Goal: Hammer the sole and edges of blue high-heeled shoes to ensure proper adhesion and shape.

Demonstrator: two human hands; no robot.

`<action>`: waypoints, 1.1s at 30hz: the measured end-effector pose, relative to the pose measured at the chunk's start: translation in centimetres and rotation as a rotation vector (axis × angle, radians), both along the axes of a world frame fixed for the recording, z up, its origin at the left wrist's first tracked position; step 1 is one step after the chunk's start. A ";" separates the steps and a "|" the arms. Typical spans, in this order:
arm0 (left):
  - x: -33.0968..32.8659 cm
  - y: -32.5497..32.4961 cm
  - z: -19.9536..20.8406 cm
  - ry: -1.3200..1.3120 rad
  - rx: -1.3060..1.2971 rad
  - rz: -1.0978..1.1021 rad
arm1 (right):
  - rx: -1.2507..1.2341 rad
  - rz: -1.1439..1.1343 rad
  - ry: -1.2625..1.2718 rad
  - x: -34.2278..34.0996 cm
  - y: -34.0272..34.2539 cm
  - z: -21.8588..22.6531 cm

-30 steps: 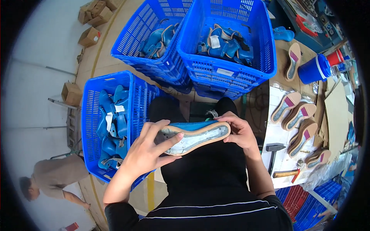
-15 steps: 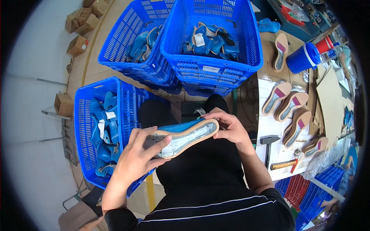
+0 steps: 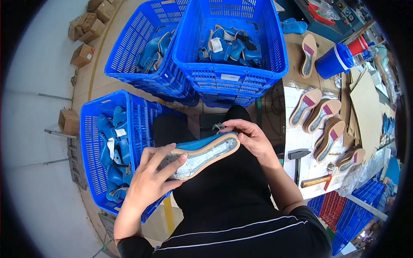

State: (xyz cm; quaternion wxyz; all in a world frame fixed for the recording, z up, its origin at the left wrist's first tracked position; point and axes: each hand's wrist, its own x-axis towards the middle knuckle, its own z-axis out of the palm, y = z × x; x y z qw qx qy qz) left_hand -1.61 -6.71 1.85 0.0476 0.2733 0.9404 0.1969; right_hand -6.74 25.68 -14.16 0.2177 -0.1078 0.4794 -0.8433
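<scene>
Above my lap I hold a blue shoe (image 3: 205,154) with its underside turned up, a tan rim framing a grey, glue-smeared middle. My left hand (image 3: 155,173) grips the wide toe part, thumb and fingers spread across the sole and edge. At the narrow heel end, my right hand (image 3: 251,138) pinches the shoe's rim between thumb and fingers. A small pale scrap (image 3: 218,126) shows beside my right fingertips; whether they touch it I cannot tell. The far side of the shoe's upper is mostly hidden beneath the sole.
Blue crates (image 3: 231,71) with blue shoes stand ahead, another crate (image 3: 107,150) at my left. On the right-hand table (image 3: 297,142) lie stacked tan insoles (image 3: 330,136), a black-headed hammer (image 3: 297,161), a wooden-handled hammer (image 3: 316,181) and a blue jug (image 3: 334,62). Cardboard boxes (image 3: 81,55) sit far left.
The shoe and both hands have shifted slightly left in view, and the surroundings slide a little left too. My right fingers have changed their hold slightly at the heel end.
</scene>
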 end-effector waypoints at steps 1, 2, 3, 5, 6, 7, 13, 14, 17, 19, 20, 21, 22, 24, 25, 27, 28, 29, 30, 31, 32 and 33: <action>-0.1 -0.1 0.0 -0.003 0.003 -0.005 | 0.001 0.001 -0.001 -0.1 0.0 -0.1; -0.1 -0.1 0.0 -0.005 0.007 -0.010 | -0.004 0.005 -0.007 -0.1 0.1 -0.2; -0.1 -0.1 -0.1 -0.006 0.008 -0.008 | -0.008 0.010 -0.012 -0.2 0.1 -0.2; -0.1 -0.2 -0.1 0.007 0.010 -0.011 | -0.022 0.020 -0.007 -0.3 0.1 -0.2; -0.1 -0.2 -0.1 0.008 0.011 -0.010 | -0.038 0.027 -0.001 -0.4 0.2 -0.1; -0.1 -0.2 -0.2 0.007 0.013 -0.009 | -0.037 0.028 0.000 -0.4 0.2 -0.2; 0.0 -0.3 -0.2 -0.004 0.015 -0.001 | -0.049 0.020 -0.048 -0.5 0.3 -0.8; 0.0 -0.3 -0.2 -0.008 0.016 0.001 | -0.056 0.019 -0.034 -0.5 0.2 -0.9; 0.0 -0.2 -0.2 -0.007 0.018 -0.002 | -0.075 0.017 -0.020 -0.5 0.2 -1.1; 0.0 -0.2 -0.2 -0.007 0.017 0.004 | -0.091 0.020 -0.019 -0.6 0.2 -1.1; 0.1 -0.2 -0.1 -0.008 0.016 0.009 | -0.097 0.027 -0.024 -0.6 0.2 -1.1; 0.1 -0.2 -0.1 -0.007 0.017 0.008 | -0.100 0.032 -0.029 -0.7 0.3 -1.0; 0.1 -0.3 -0.2 -0.005 0.019 0.009 | -0.100 0.031 -0.029 -0.7 0.3 -1.1; 0.1 -0.3 -0.3 -0.002 0.021 0.009 | -0.080 0.050 -0.035 -0.6 0.4 -1.2; 0.1 -0.2 -0.3 -0.001 0.023 0.009 | -0.080 0.049 -0.035 -0.5 0.3 -1.1; 0.2 -0.2 -0.3 0.001 0.024 0.010 | -0.128 0.006 -0.086 -0.2 -0.3 -0.8; 0.2 -0.2 -0.3 -0.003 0.023 0.013 | -0.129 0.006 -0.086 -0.1 -0.3 -0.8; 0.1 -0.2 -0.3 -0.007 0.022 0.015 | -0.178 0.002 -0.094 0.0 -0.3 -0.9; 0.1 -0.2 -0.3 -0.008 0.021 0.017 | -0.228 0.000 -0.102 0.0 -0.4 -0.9; 0.1 -0.2 -0.4 -0.007 0.026 0.020 | -0.228 0.002 -0.104 -0.1 -0.4 -0.7; 0.1 -0.1 -0.4 -0.007 0.032 0.023 | -0.119 0.009 -0.057 -0.3 -0.2 -0.3; 0.2 -0.2 -0.4 -0.007 0.031 0.025 | -0.012 0.016 -0.008 -0.3 -0.1 -0.1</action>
